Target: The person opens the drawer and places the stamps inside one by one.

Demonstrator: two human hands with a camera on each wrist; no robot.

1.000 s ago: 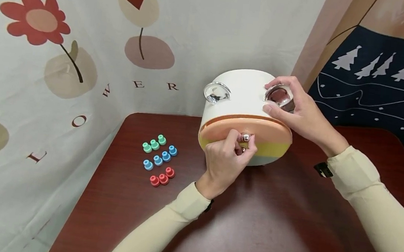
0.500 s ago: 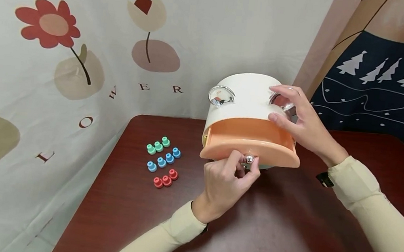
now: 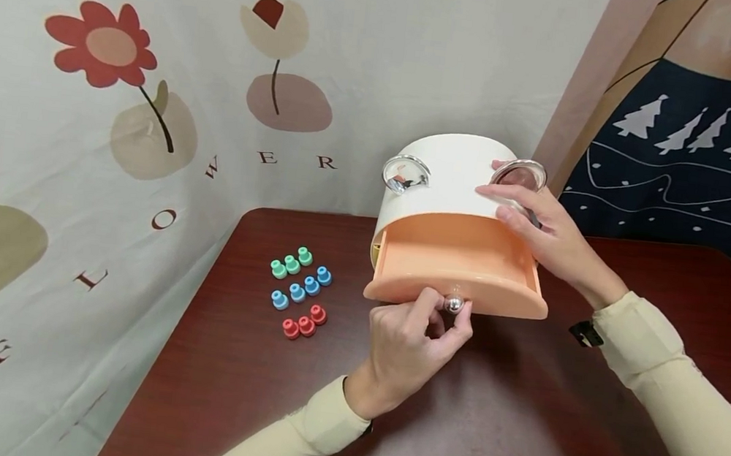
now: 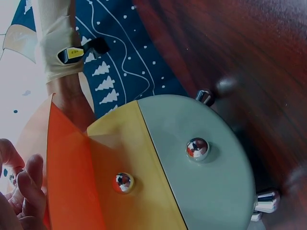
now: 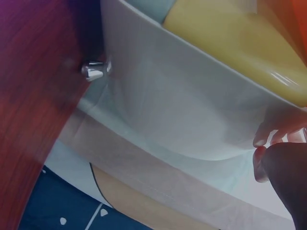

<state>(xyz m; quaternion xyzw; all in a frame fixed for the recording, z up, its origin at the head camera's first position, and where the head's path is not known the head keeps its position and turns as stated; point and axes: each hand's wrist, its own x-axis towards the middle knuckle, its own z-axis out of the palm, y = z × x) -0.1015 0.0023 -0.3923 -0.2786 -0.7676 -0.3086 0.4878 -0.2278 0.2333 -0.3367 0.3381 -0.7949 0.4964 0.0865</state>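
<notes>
Orange drawer (image 3: 459,250) has slid a bit further out since half a second ago, left hand (image 3: 403,343) with its fingers pinched on the ball knob (image 3: 454,305). Looks mostly out; its back end's hidden inside the white cabinet (image 3: 454,164). Yellow drawer (image 4: 117,148) and grey-green drawer (image 4: 192,122) look closed. Pegs (image 3: 296,293) sit untouched on the tabletop (image 3: 239,370). Right hand (image 3: 556,235): fingers spread on the cabinet, partly behind a chrome ear (image 3: 542,173).

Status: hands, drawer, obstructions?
Left hand pinches silver knob; right hand rests on white cabinet. Orange drawer open. Coloured pegs left of cabinet, clear of drawer.
</notes>
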